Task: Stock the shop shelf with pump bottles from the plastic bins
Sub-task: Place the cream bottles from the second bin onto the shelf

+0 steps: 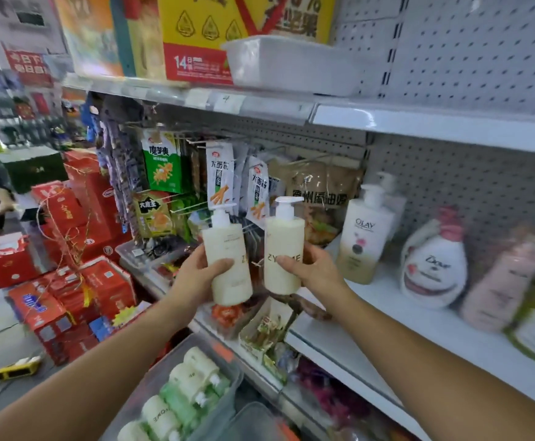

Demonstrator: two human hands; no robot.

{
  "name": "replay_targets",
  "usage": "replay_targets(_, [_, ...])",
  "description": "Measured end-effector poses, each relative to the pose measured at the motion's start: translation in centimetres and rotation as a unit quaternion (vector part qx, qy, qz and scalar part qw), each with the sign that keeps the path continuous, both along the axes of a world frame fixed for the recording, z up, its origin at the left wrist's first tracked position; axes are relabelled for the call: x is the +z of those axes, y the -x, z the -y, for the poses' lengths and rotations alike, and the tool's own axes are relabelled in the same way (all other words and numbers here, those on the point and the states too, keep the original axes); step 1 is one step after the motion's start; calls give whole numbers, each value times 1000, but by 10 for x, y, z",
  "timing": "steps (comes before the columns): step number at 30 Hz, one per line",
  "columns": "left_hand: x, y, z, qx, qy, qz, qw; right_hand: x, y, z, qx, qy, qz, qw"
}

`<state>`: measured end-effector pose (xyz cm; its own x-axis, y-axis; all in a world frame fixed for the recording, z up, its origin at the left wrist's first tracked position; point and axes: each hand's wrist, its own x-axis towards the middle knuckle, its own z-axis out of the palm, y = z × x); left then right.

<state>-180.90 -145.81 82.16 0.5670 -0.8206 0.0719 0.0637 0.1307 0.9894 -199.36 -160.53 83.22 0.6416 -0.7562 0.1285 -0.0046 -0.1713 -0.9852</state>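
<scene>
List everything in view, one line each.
left cream pump bottle: one, cream, held upright mid-frame
right cream pump bottle: one, cream, lettered ZY, beside it
Olay pump bottle: one, white and gold, on white shelf
Dove bottle: one, white, pink cap, right of Olay
pink bottle: one, blurred, right of Dove
plastic bin: one, clear, below, holding cream and green bottles
snack packets: several, green and white, hanging on pegs
red boxes: many, red, stacked on floor left
white tub: one, white, upper shelf
left hand: one, grips left cream pump bottle
right hand: one, grips right cream pump bottle
</scene>
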Motion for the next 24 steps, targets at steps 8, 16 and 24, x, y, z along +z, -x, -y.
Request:
replay_targets(8, [39, 112, 51, -138, 39, -53, 988, 49, 128, 9, -94, 42, -19, 995])
replay_targets(16, [61, 227, 90, -250, 62, 42, 965, 67, 258, 12, -158, 52, -5, 986])
replay_targets(24, [64, 343, 106, -302, 32, 12, 953, 74, 391, 4, -221, 57, -6, 973])
